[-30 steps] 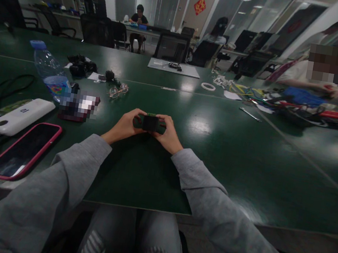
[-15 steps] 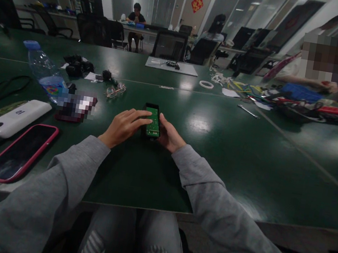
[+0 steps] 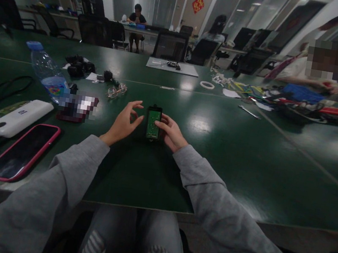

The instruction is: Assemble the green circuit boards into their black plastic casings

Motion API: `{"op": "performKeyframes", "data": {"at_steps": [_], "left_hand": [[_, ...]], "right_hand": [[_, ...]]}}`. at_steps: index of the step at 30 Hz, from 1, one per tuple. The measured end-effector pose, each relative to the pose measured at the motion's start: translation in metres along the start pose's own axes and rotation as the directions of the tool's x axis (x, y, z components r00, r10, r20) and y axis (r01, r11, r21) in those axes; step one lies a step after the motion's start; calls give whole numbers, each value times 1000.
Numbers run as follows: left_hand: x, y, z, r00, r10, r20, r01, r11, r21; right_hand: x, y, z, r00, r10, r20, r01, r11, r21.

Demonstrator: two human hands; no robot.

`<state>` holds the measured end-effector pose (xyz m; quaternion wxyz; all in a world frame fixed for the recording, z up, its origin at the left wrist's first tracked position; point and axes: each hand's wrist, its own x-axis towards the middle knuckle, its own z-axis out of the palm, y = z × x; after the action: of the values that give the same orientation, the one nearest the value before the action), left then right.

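Fingers curled around its three o'clock side, the right hand (image 3: 172, 134) holds the black-framed green circuit board (image 3: 151, 130); the left hand (image 3: 123, 122), half open and holding nothing, is just beside its nine o'clock side. Glasses (image 3: 117, 91) lie toward ten, a pink-edged phone (image 3: 22, 153) toward eight.

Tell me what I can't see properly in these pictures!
Green circuit board: head view, its underside faces away.
Right hand: head view, some fingertips are hidden by the board.
Label on the plastic bottle: head view, words too small and blurred.
Reddish-edged item: head view, mostly covered by blurry squares.
Gray sleeves: head view, cut off by the bottom edge.
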<state>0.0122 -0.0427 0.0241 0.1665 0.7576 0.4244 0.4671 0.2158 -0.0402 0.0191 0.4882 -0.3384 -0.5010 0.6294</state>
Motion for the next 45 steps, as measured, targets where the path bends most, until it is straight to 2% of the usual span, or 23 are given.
{"op": "performKeyframes", "data": {"at_steps": [2,5,8,14,17,19,21,23,26,29,33,38,42,45], "left_hand": [[0,-6,5,986,-117,121,139,971,-193],[0,-8,10,946,-170,277,261,905,-336],[-1,-6,10,940,-191,284,289,887,-359],[-1,-1,7,950,-167,263,258,894,-365],[-1,4,6,970,-144,197,206,914,-350],[-2,7,6,985,-117,129,152,938,-310],[-4,9,4,996,-65,68,79,971,-228],[-5,10,2,999,36,30,-34,996,-85],[-6,14,-3,967,240,90,-251,957,147],[-6,19,-6,924,341,174,-378,883,277],[-7,24,-8,913,357,195,-406,826,390],[-9,23,-11,893,397,211,-449,797,404],[-9,22,-10,884,397,245,-466,785,409],[-10,21,-9,854,445,269,-520,746,416]], "right_hand": [[1,2,-2,999,-33,5,33,999,-21],[0,2,-1,997,-68,38,69,997,-32],[-3,-1,2,992,-116,51,119,991,-64],[-3,-2,5,979,-183,86,193,972,-134],[-2,-4,3,965,-224,135,242,960,-141],[-1,-8,1,966,-230,116,247,955,-166],[-1,-11,-1,978,-195,69,204,966,-159],[-1,-14,-3,993,-114,41,117,989,-94],[-2,-15,-2,999,30,19,-30,1000,-3],[-2,-13,1,990,138,6,-138,990,36],[-3,-10,5,978,193,75,-196,980,32],[-6,-10,6,967,196,164,-206,978,45],[-6,-12,5,974,174,143,-184,981,64],[-6,-11,2,989,109,104,-110,994,7]]}}
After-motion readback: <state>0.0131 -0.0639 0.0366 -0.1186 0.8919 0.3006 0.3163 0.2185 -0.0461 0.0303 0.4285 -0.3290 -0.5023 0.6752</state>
